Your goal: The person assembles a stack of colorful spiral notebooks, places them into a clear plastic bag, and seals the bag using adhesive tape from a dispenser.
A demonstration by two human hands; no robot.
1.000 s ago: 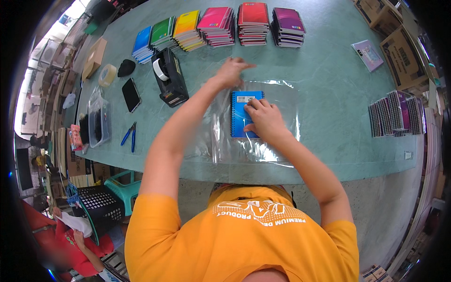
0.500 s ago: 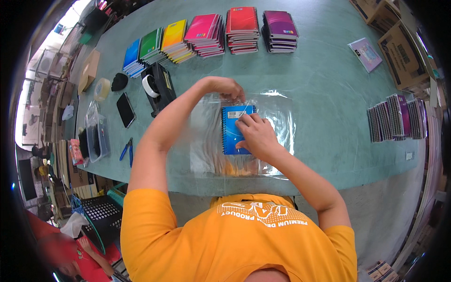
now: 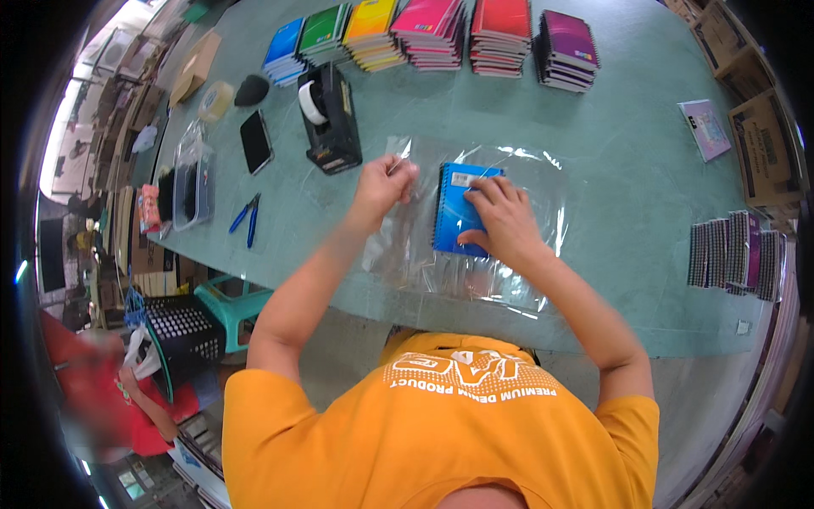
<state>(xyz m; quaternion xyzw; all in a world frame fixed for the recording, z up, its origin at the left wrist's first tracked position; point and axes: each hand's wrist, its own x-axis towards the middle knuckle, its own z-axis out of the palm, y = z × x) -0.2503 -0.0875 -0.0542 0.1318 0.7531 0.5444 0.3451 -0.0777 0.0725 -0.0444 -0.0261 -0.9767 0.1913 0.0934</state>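
A blue spiral notebook (image 3: 452,222) with a small white label lies on a clear plastic sheet (image 3: 407,276) in front of me. My right hand (image 3: 507,219) rests on the notebook's right side, fingers spread over its cover and thumb stretched out lower down. At the sheet's upper left, my left hand (image 3: 383,192) is closed in a pinch on the edge of the plastic. The film spreads out beyond the notebook on every side, with shiny creases.
Behind stand stacks of coloured notebooks (image 3: 428,34). A black tape dispenser (image 3: 331,119), phone (image 3: 256,142), blue-handled pliers (image 3: 246,219) and plastic bin (image 3: 195,191) are on the left. More spiral notebooks (image 3: 733,254) and cardboard boxes (image 3: 767,148) line the right. A person in red (image 3: 140,399) sits lower left.
My left hand has moved left and nearer, from the notebook's top edge to the sheet's upper left. My right hand stays on the notebook. The whole view has shifted.
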